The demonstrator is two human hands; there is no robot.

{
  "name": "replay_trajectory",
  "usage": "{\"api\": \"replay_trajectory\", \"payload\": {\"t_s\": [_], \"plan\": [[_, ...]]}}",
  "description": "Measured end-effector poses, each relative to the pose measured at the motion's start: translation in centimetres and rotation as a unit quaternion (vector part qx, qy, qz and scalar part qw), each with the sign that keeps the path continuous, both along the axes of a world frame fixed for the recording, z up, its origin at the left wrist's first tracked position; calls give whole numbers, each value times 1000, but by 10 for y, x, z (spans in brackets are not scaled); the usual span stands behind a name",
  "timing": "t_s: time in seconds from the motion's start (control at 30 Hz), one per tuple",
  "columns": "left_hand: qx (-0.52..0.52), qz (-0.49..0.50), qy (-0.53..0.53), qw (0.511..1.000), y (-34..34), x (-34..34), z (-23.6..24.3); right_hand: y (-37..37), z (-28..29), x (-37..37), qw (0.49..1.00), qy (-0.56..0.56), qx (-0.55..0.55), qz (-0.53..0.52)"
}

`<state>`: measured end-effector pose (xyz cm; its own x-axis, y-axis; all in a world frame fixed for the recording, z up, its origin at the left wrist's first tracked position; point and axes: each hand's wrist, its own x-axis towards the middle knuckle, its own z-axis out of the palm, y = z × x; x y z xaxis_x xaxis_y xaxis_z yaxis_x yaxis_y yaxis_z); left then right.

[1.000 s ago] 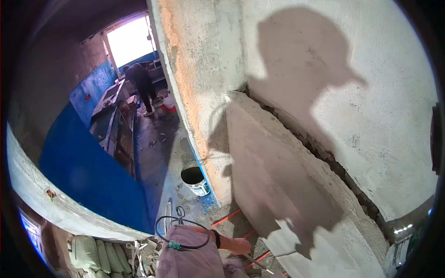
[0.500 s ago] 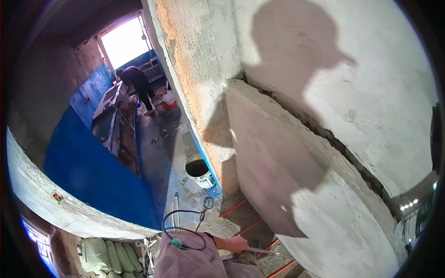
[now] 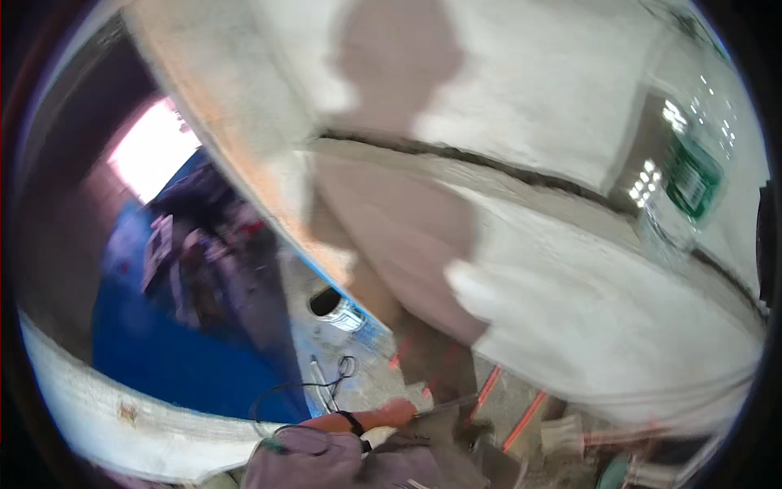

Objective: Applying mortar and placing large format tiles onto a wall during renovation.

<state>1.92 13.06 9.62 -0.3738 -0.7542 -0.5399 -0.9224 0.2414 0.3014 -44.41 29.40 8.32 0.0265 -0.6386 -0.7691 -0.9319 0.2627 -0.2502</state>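
Observation:
My left hand (image 3: 397, 413), with a black band on its wrist, reaches in from the bottom middle. Its fingers are closed round a thin, pale, flat tool (image 3: 444, 405) that points right. Seen edge-on and smeared by motion, the tool does not show its exact kind. Red lines (image 3: 486, 391) run along the rough floor just beyond it. To the right of the hand stands a low white plastered wall (image 3: 570, 318) with a ledge on top. My right hand is out of view.
A clear plastic bottle (image 3: 694, 175) with a green label stands at the ledge on the right. Beyond the wall's edge sit a bucket (image 3: 346, 316) and a dark cable (image 3: 346, 367). A blue-coated wall (image 3: 179, 350) curves along the left. Blurred items lie at lower right.
My view has swung to the right, bringing the whole bottle and the items at lower right into sight. The left hand still holds the thin tool and sits slightly further left in view.

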Motion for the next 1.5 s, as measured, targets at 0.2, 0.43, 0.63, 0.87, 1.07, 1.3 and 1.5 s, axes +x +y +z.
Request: {"api": "replay_trajectory", "payload": {"t_s": [0.2,0.43,0.63,0.87,1.07,1.3,1.5], "plan": [[7,7,-50,999,15,27,-20,108,33,50,972,27,-75,-223],[-45,27,13,999,-31,56,-65,56,74,92,938,93,-78,-326],[9,71,-9,997,-27,77,-72,24,92,104,906,123,-86,-395],[48,231,-8,972,23,106,-62,-21,99,103,970,143,-63,-188],[-2,331,12,944,78,112,-77,-77,62,88,993,63,-103,-1],[10,450,-31,893,148,106,-66,-106,31,99,955,31,-127,265],[4,551,-74,831,183,113,-48,-150,33,141,936,-16,-137,324]]}}
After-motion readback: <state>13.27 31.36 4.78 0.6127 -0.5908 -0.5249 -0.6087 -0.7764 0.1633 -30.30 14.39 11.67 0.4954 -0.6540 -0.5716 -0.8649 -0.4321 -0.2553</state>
